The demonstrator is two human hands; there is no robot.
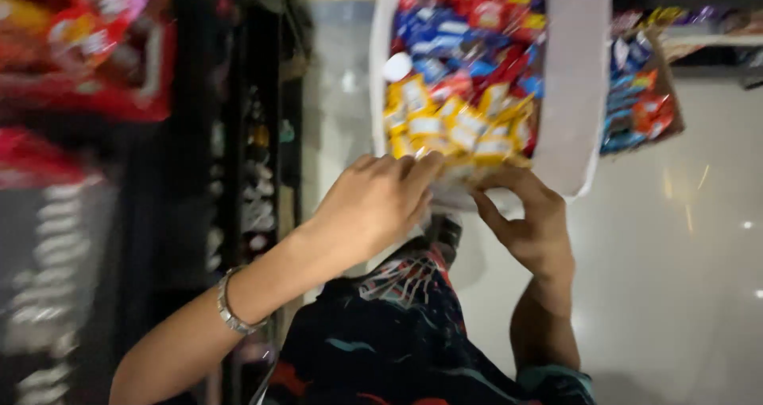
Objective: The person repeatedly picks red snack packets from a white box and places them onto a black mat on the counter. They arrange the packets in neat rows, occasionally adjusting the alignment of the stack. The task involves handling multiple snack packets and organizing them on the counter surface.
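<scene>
2 hands grip my white cardboard box (pixel 574 95) of yellow snack packets (pixel 457 127) at its near edge: left hand (pixel 373 202) closed over the rim, right hand (pixel 528 218) pinching beneath. I'd keep it level, supporting underneath.

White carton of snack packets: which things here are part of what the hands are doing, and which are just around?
In hand:
- white carton, gripped at its near edge
- yellow packets inside it
- left hand
- right hand

Just around:
- brown box of packets on the floor
- red packets on the left shelves
- wrist bracelet
</scene>
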